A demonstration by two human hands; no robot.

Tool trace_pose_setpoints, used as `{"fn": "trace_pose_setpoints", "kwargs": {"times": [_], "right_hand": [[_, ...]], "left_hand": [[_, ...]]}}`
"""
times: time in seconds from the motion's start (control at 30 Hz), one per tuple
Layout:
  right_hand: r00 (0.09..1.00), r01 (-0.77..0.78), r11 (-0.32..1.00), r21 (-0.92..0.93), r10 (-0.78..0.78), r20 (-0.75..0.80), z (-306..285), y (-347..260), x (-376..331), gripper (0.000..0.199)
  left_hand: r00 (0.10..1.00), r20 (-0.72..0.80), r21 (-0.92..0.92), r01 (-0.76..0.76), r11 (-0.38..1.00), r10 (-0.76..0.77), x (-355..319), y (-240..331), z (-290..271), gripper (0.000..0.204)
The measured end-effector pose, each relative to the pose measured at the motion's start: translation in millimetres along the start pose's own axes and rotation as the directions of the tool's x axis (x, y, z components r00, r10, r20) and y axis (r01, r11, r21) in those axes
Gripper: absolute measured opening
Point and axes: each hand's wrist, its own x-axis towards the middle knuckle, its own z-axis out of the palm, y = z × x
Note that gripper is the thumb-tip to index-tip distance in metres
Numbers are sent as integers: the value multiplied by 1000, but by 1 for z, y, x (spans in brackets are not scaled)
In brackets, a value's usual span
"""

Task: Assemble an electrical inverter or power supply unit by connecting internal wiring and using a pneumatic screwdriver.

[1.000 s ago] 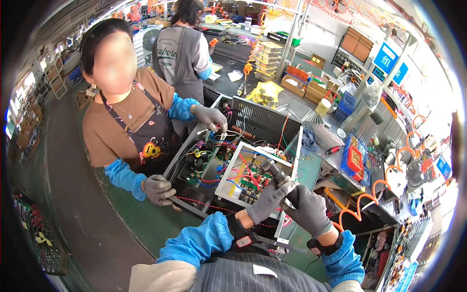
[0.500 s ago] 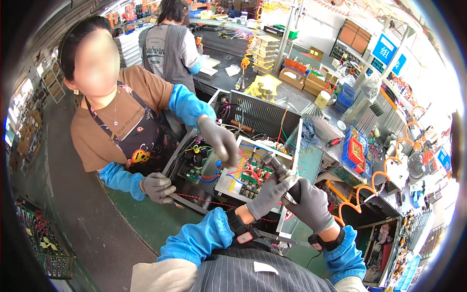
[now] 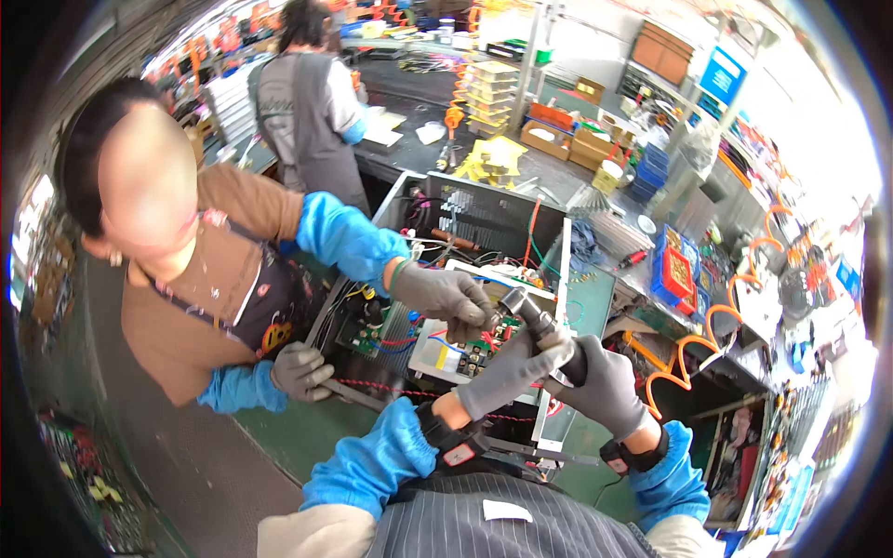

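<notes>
My gloved left hand point(image 3: 507, 377) is closed round the front part of a black angle-head power tool point(image 3: 532, 313), fingers wrapped over it. Behind it, my gloved right hand point(image 3: 606, 389) grips the tool's rear body. The tool slants up and to the left, its metal head above an open metal cabinet point(image 3: 566, 251) full of wires and circuit boards. Below the head lies a white-framed unit point(image 3: 433, 352) with a green board, red and blue wires and dark components. A co-worker's gloved hand point(image 3: 451, 296) is beside the tool's head; whether it touches cannot be made out.
The co-worker's other glove point(image 3: 301, 371) rests at the cabinet's near left edge. A second person point(image 3: 312, 121) stands at the back bench. To the right are red and blue parts bins point(image 3: 677, 270), an orange coiled hose point(image 3: 709, 332) and a cluttered bench.
The co-worker's raised hand has moved right and down toward the tool's head, and their head and body have leaned left and closer. My hands keep the same grip. The view has shifted slightly.
</notes>
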Motion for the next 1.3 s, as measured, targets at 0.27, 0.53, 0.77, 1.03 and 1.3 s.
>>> {"fn": "trace_pose_setpoints", "kwargs": {"times": [0.27,0.53,0.77,1.03,1.3], "right_hand": [[965,-82,922,377,-22,263,-45,22,-11,72],[998,13,943,332,-34,57,-24,48,-55,50],[996,50,976,210,-32,-85,-25,58,-59,38],[990,-91,874,477,26,141,-75,93,-58,72],[993,-39,882,470,-18,115,-64,83,-62,39]], "left_hand": [[991,-81,-10,107,994,-107,-10,25,20,24],[928,188,356,240,903,-321,-6,19,30,70],[916,143,128,359,925,-375,-16,6,45,83],[988,-108,176,128,976,-110,-3,1,51,48],[983,-165,192,111,975,-79,-3,1,43,45]]}}
